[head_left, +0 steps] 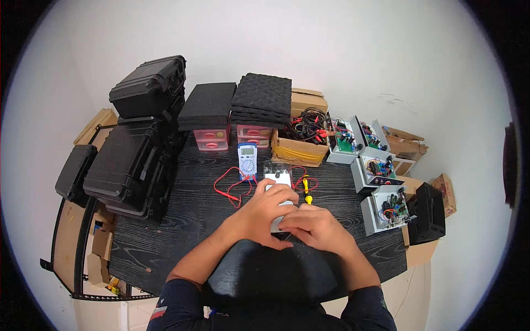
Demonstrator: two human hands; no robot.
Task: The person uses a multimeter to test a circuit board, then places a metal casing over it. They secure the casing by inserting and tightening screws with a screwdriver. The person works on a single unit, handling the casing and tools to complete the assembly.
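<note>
A flat white panel or case (283,180) lies on the black table in front of me, mostly covered by my hands. My left hand (264,212) is wrapped over it, fingers across its top. At its near right corner my right hand (317,227) is closed in a pinch; whatever it pinches is too small to make out. Beyond the case, a blue-and-white multimeter (248,164) lies face up, red test leads (225,193) looped beside it. A yellow-and-black screwdriver-like tool (307,190) rests just right of the case.
Black hard cases (124,163) are stacked at the left. Black foam sheets (260,99) top pink drawer boxes at the back, beside a cardboard box (298,151) of cables. Several open metal housings with circuit boards (386,209) line the right edge, near a black bin (428,215).
</note>
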